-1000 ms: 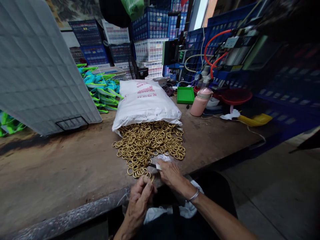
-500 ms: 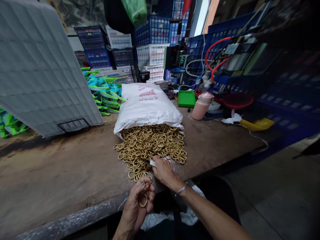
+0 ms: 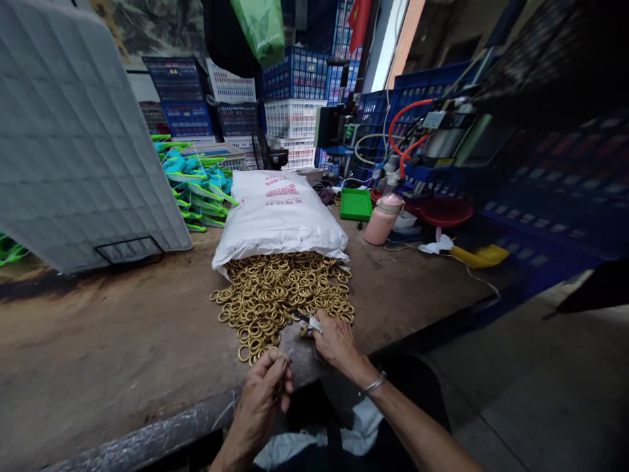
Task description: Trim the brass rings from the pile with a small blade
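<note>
Gold-coloured round rings (image 3: pixel 275 295) lie heaped at mouth of white, red-printed sack (image 3: pixel 280 226), near front edge of brown worktop (image 3: pixel 122 341). Right hand (image 3: pixel 339 344) grips thin black-and-white tool (image 3: pixel 315 324). Left hand (image 3: pixel 263 387): fingertips pinched together; whether around ring, I cannot tell.

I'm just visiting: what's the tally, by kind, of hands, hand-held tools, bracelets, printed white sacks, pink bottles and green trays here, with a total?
Left hand and right hand: 2
Hand-held tool: 1
Bracelet: 1
Printed white sack: 1
Pink bottle: 1
Green tray: 1
Total: 7
Gold-coloured rings overlap too much to count.
</note>
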Available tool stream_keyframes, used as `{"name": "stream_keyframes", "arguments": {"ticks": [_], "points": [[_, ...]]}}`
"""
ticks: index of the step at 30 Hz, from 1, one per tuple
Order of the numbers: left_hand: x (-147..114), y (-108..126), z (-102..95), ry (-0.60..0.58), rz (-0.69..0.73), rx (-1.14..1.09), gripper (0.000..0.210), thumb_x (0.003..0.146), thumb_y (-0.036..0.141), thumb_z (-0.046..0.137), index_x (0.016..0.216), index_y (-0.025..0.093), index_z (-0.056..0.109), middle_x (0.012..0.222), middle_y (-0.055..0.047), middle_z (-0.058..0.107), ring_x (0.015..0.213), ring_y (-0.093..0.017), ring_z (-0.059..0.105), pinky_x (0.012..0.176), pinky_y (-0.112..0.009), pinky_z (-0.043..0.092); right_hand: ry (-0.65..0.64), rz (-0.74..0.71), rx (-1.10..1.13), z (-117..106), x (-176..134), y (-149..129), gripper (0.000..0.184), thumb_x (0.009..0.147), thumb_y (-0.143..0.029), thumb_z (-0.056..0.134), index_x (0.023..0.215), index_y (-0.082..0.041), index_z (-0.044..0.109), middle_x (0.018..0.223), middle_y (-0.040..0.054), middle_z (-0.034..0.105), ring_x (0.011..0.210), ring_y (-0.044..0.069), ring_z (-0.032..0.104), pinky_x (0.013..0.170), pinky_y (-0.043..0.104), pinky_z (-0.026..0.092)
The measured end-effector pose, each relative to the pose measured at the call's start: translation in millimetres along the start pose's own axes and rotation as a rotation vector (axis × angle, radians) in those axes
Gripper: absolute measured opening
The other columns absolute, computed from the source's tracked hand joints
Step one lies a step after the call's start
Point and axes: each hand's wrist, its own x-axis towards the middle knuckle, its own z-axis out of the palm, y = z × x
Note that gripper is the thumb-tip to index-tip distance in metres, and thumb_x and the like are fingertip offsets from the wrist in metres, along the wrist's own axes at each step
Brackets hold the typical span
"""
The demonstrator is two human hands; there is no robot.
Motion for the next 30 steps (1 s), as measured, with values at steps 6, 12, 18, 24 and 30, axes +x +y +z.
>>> {"name": "stream_keyframes", "arguments": {"ticks": [6,12,18,24,30], "points": [[9,1,10.8,0.056,-0.018,0.121,0.036,0.061,0.047,0.068,0.071,0.017,0.051,0.046,0.008,0.043,0.035,-0.003,0.034,0.032,-0.012,0.02,0.042,-0.014,0.122,-3,2,4,0.016,0.073,-0.009,0.047,0.085,-0.017,0.052,0.074,0.0035,0.062,0.065,0.013,0.054,0.057,0.022,0.024],[13,4,12.6,0.07,0.067,0.261,0.029,0.068,0.042,0.061,0.083,0.017,0.055,0.048,0.008,0.046,0.034,-0.003,0.032,0.035,-0.015,0.022,0.109,-0.007,0.433,-5,6,2,0.012,0.07,-0.011,0.043,0.075,-0.018,0.052,0.065,-0.001,0.054,0.06,0.011,0.046,0.057,0.021,0.029],[19,3,9.1,0.009,0.54,0.631,0.022,0.074,0.028,0.055,0.092,0.019,0.064,0.086,-0.005,0.067,0.081,-0.018,0.059,0.075,-0.028,0.045,-0.077,0.142,0.943,-8,-4,-15,0.01,0.066,-0.018,0.044,0.073,-0.019,0.051,0.051,-0.0072,0.042,0.046,0.008,0.037,0.047,0.018,0.03],[19,4,7.4,-0.044,0.515,0.639,0.016,0.076,0.029,0.053,0.079,0.017,0.063,0.073,-0.003,0.064,0.07,-0.015,0.057,0.067,-0.026,0.044,-0.277,0.167,1.186,-12,-17,-26,0.008,0.068,-0.025,0.044,0.069,-0.018,0.048,0.046,-0.0095,0.035,0.037,0.005,0.025,0.04,0.018,0.023],[16,7,10.9,-0.003,0.146,0.324,0.03,0.071,0.043,0.059,0.06,0.016,0.05,0.043,0.008,0.039,0.036,-0.004,0.028,0.037,-0.016,0.022,-0.123,-0.03,0.969,-8,-15,-27,0.02,0.073,-0.031,0.047,0.059,-0.017,0.047,0.055,-0.0053,0.043,0.054,0.007,0.039,0.053,0.019,0.032]]}}
